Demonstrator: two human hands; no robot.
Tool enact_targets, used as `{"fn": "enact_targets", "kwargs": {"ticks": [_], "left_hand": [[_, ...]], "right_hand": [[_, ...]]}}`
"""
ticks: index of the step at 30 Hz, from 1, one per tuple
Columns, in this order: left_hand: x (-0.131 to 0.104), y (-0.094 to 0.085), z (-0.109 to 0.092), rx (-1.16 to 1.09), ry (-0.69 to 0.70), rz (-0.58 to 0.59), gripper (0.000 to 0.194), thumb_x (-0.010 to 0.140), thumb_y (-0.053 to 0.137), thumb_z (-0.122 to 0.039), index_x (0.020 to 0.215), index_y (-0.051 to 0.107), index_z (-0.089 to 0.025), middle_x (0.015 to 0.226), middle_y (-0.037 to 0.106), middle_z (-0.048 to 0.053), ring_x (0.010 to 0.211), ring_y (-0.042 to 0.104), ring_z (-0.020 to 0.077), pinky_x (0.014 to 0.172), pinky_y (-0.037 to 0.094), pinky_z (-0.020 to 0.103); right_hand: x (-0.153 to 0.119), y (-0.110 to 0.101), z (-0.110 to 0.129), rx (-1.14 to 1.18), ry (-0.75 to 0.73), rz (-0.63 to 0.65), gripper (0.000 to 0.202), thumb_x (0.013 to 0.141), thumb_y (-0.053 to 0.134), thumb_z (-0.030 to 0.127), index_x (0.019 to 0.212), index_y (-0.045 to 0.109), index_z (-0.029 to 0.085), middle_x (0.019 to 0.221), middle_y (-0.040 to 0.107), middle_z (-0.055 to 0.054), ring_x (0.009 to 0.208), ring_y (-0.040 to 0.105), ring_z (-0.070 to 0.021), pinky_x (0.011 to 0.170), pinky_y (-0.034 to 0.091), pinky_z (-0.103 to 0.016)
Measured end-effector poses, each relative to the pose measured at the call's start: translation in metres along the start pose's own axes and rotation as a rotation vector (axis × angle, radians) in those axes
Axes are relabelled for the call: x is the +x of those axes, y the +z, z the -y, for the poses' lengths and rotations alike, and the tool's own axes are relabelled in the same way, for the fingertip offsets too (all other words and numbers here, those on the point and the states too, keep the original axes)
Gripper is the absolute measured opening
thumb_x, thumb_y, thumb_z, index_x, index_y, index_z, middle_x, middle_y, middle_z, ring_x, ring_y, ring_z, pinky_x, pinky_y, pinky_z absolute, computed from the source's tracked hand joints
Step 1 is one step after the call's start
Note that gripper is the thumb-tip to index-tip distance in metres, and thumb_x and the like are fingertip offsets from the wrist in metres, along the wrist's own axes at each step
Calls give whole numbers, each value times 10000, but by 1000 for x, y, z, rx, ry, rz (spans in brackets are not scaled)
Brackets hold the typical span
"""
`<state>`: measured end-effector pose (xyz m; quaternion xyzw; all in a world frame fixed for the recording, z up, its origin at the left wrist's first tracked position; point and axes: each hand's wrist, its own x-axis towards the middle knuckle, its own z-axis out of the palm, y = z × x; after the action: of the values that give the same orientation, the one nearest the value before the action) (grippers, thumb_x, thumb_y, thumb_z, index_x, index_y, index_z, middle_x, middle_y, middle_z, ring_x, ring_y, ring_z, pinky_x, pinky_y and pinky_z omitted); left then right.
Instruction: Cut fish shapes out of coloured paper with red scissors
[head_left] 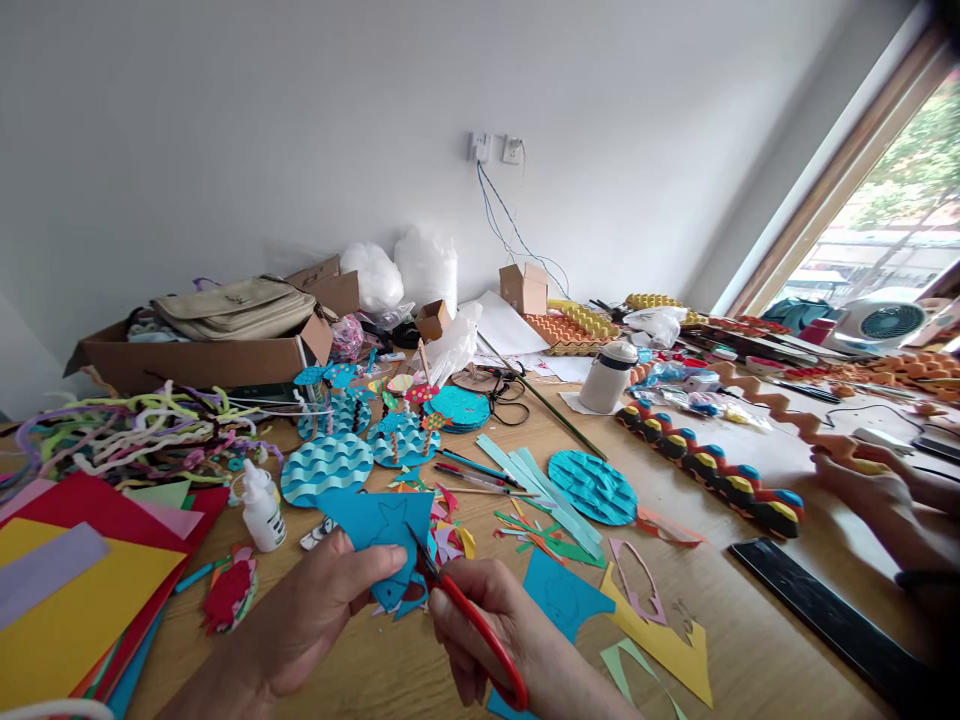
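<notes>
1. Nearest the lens, the person's right hand (517, 620) is wrapped around red-handled scissors (486, 632), to the right of the glue bottle (262, 510) and closer to the camera.

2. The left hand (322, 600) pinches a blue sheet (364, 515) between thumb and fingers, just right of the glue bottle. Outlines are drawn on the sheet, and the scissor blades meet it.

3. Left of the glue bottle lies a stack of coloured paper (82, 590), yellow and red uppermost; a red cut-out (229, 597) sits just in front of the bottle. Fuzzy stems (150, 430) are heaped behind it, to the left.

4. Just behind the glue bottle, to its right, rests a wavy blue disc (328, 470); spotted cut-outs (422, 393) stand farther back.

5. Well right of the glue bottle lie a second blue sheet (559, 597) and a yellow offcut (664, 650).

6. At far right from the bottle, a co-worker's hand (874, 490) meets an orange strip (784, 410); its grip cannot be told.
</notes>
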<state>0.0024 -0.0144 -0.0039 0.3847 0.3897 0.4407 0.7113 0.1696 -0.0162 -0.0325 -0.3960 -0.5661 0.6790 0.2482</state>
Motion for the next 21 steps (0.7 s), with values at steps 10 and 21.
{"fn": "enact_targets", "kwargs": {"ticks": [10, 21], "left_hand": [[3, -2, 5, 28, 63, -152, 201, 683, 704, -310, 566, 580, -203, 551, 591, -85, 597, 504, 99, 610, 445, 188], [3, -5, 7, 30, 94, -72, 152, 752, 645, -270, 615, 614, -211, 585, 615, -89, 601, 514, 91, 615, 453, 184]], "right_hand": [[2, 2, 4, 18, 20, -27, 620, 588, 477, 777, 562, 410, 160, 403, 371, 79, 291, 391, -24, 276, 263, -104], [0, 3, 5, 10, 36, -39, 629, 559, 483, 790, 568, 414, 165, 379, 383, 76, 283, 380, -28, 268, 232, -110]]}}
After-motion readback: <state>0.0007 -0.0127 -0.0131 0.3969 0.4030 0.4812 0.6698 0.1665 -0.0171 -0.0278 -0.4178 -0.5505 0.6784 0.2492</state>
